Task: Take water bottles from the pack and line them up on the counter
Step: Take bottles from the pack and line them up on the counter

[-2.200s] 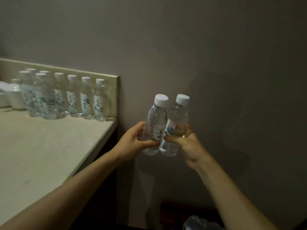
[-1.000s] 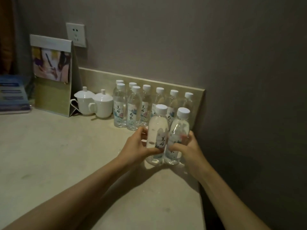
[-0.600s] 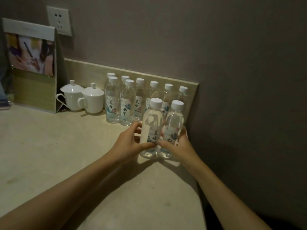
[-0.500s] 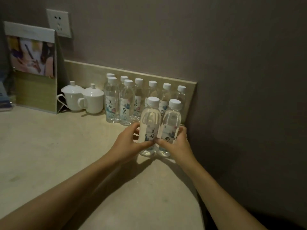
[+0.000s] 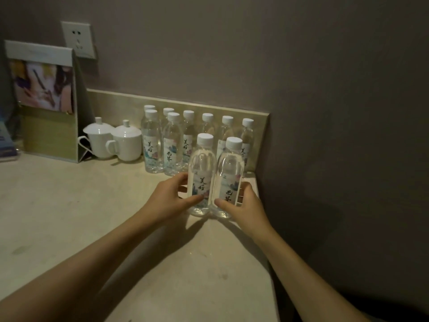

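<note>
1. The left hand [image 5: 167, 199] is curled around the left clear plastic water bottle with a white cap [image 5: 201, 175]: its thumb lies across the front of the printed label and its fingers wrap round the far left side, gripping the bottle at label height.
2. The right hand [image 5: 244, 208] grips the right clear plastic water bottle with a white cap [image 5: 229, 180] the same way, thumb on the front near the label's lower edge and fingers round the right side.
3. Both held bottles stand upright, side by side and touching, with their bases at the beige stone counter [image 5: 69, 217]; whether they rest fully on it cannot be told.
4. They sit just in front of the rows of matching capped bottles [image 5: 173, 141] lined up against the low beige backsplash [image 5: 120, 105].
5. The right bottle is near the counter's right edge, which runs along the grey wall [image 5: 336, 112]; little room remains on that side.
6. To the left, the counter is open and bare towards the viewer.
7. Two white lidded ceramic cups [image 5: 116, 139] stand left of the bottle rows, beside a folded cardboard stand with a picture [image 5: 44, 98], under a white wall socket [image 5: 77, 39].
</note>
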Demonstrator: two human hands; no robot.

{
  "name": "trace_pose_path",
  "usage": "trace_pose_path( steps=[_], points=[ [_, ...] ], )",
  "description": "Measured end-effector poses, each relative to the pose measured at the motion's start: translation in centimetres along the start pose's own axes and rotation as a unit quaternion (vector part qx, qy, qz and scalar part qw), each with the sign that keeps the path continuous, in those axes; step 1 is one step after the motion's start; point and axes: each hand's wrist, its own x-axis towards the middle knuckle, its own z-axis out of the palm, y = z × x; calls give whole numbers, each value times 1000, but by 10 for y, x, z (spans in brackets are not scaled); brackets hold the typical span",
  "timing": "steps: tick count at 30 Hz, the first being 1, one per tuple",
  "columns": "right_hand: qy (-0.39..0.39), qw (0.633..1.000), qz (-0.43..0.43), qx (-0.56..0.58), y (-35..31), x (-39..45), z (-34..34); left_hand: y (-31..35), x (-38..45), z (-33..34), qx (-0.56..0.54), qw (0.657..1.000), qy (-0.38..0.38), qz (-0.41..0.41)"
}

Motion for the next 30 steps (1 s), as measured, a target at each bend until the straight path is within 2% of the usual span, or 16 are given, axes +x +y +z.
trace_pose_path(
  steps=[3,11,17,21,25,30],
  points=[
    [21,999,4,-31,-3,4,6,-3,4,2,40,999,23,7],
    [69,983,14,-167,-19,30,41,-35,35,-13,34,998,39,23],
    [80,980,54,-176,-30,51,64,-60,62,-25,12,999,37,12],
    [120,976,74,-166,-33,56,74,-68,75,-24,24,999,43,18],
    [161,968,80,-175,-33,58,77,-75,78,-24,126,989,53,60],
    [158,958,79,-228,-36,63,79,-76,84,-30,284,955,18,76]
  ],
)
